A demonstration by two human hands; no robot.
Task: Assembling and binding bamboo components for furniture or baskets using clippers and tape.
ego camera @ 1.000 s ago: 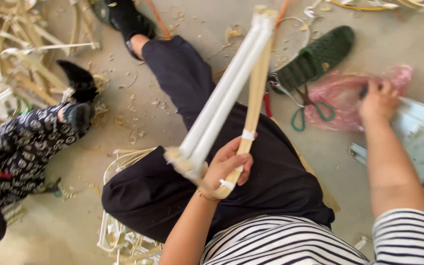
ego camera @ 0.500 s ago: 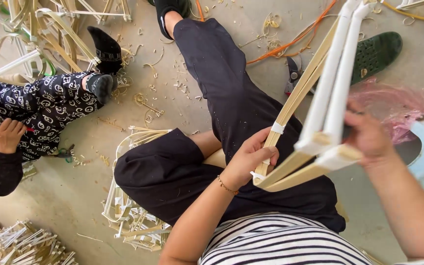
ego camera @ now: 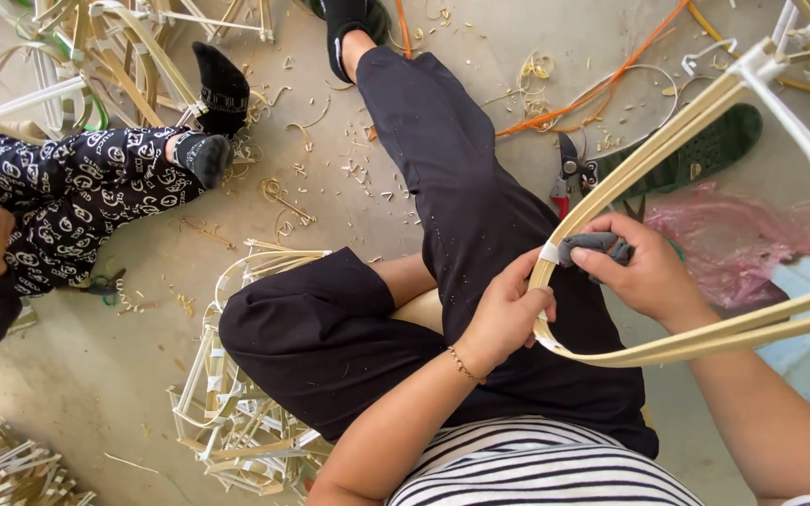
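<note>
My left hand [ego camera: 506, 311] grips the bent corner of a pale bamboo frame [ego camera: 651, 152], where the strips curve and are bound with white tape. My right hand [ego camera: 642, 270] holds a small grey rag [ego camera: 592, 245] pressed against the same bend, just above my left hand. The frame's strips run up to the right past a white taped joint and out along the right side. I sit on the floor with my legs in black trousers [ego camera: 442, 215] and a striped shirt.
Red-handled cutters [ego camera: 574, 175] lie on the floor by a green sandal [ego camera: 705, 145]. A pink plastic bag [ego camera: 738, 239] sits at right. Finished bamboo frames [ego camera: 236, 412] pile under my knee. Another person in patterned trousers [ego camera: 77, 201] sits at left among bamboo strips.
The frame has swung down and opened out so its bent corner is in front of me. My right hand has shifted onto the bend with the rag.
</note>
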